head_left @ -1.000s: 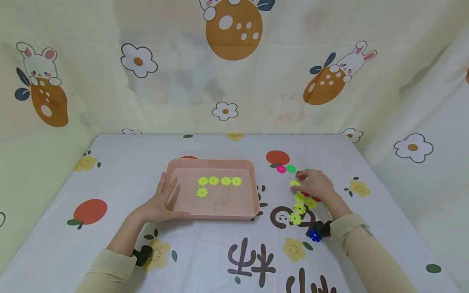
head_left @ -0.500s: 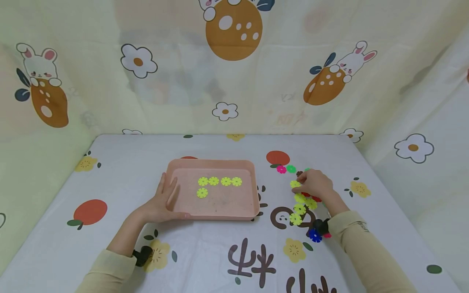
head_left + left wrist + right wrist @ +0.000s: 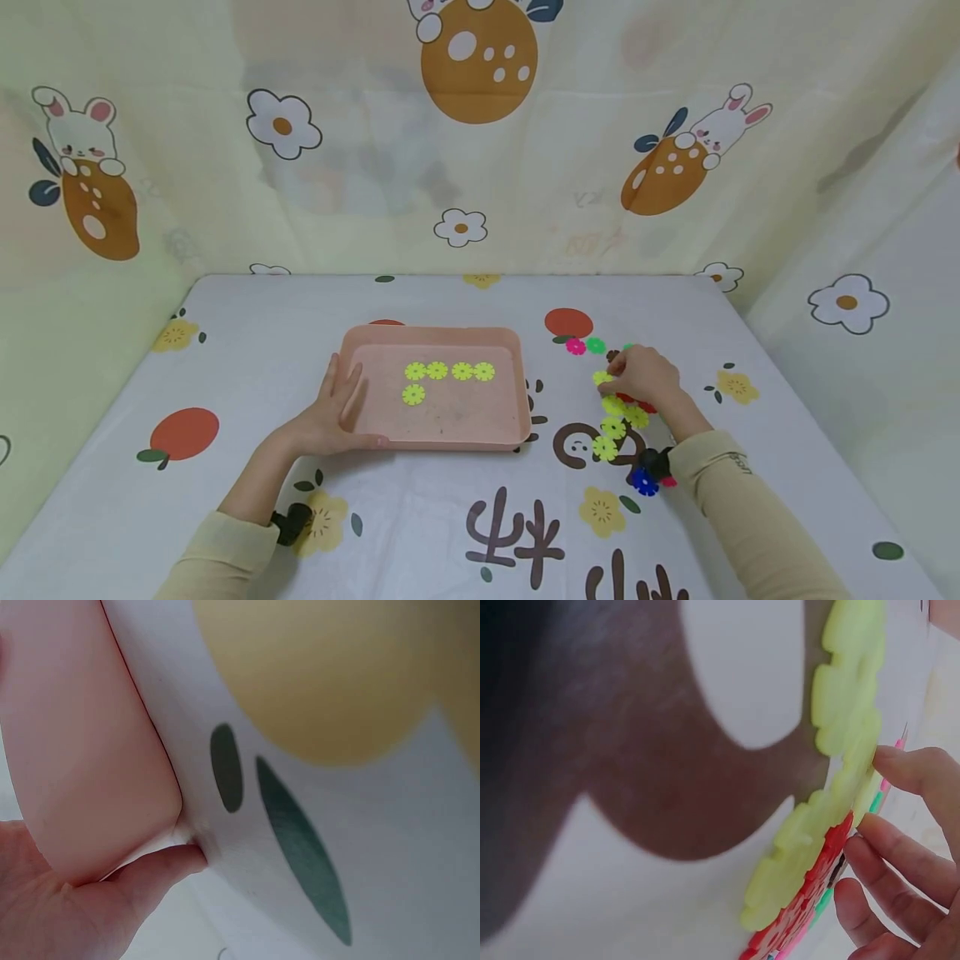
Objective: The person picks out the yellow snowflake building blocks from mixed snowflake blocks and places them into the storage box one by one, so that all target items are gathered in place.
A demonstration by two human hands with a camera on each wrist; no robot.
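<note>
My left hand (image 3: pixel 324 417) lies at the near left corner of a pink tray (image 3: pixel 465 421), with spread fingers at its left rim. In the left wrist view the thumb (image 3: pixel 161 874) rests along the tray's wall. Five-piece detail aside, several yellow snowflake discs (image 3: pixel 462 372) lie in the tray, most in a row. To the right of the tray, my right hand (image 3: pixel 647 375) pinches a yellow snowflake disc (image 3: pixel 602 377) between thumb and forefinger. Other yellow discs (image 3: pixel 613 428) trail toward me, and red discs (image 3: pixel 799 911) show beside the fingers in the right wrist view.
Beyond the right hand lie a pink disc (image 3: pixel 575 347) and a green disc (image 3: pixel 596 345). A blue disc (image 3: pixel 645 482) sits near the right wrist camera (image 3: pixel 656 463). A printed cloth covers the table (image 3: pixel 420 517), and a patterned curtain (image 3: pixel 360 183) hangs behind it.
The right hand has drawn in slightly, its thumb and forefinger now closer together at the yellow snowflake disc. The left hand and tray have stayed in place.
</note>
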